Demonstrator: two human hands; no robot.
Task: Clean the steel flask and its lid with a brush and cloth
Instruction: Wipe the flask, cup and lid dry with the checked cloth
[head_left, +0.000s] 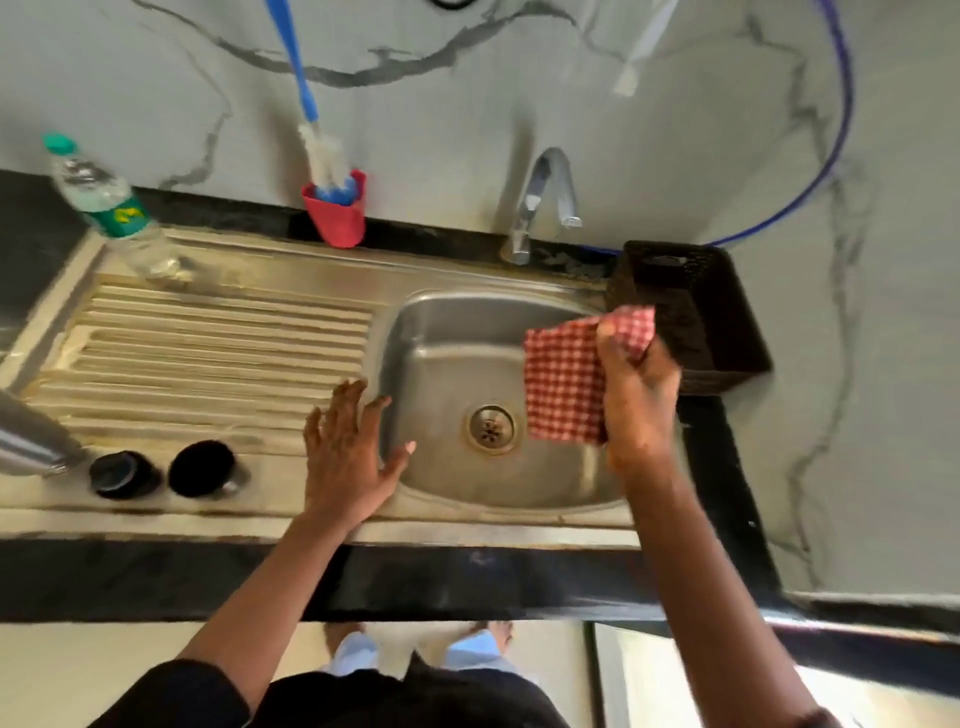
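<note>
The right hand (636, 410) grips a red checked cloth (563, 384), fingers curled round its upper edge. It holds the cloth above the right side of the sink basin (447, 322), just beside a dark woven basket (717, 332). The left hand (345, 457) is spread wide and holds nothing, over the basin's left rim. The steel flask (31, 441) shows at the left edge on the drainboard (208, 353). A black lid (122, 474) and a black cap (202, 467) stand near it. The blue-handled brush (322, 156) stands in a red cup (337, 218) against the wall.
</note>
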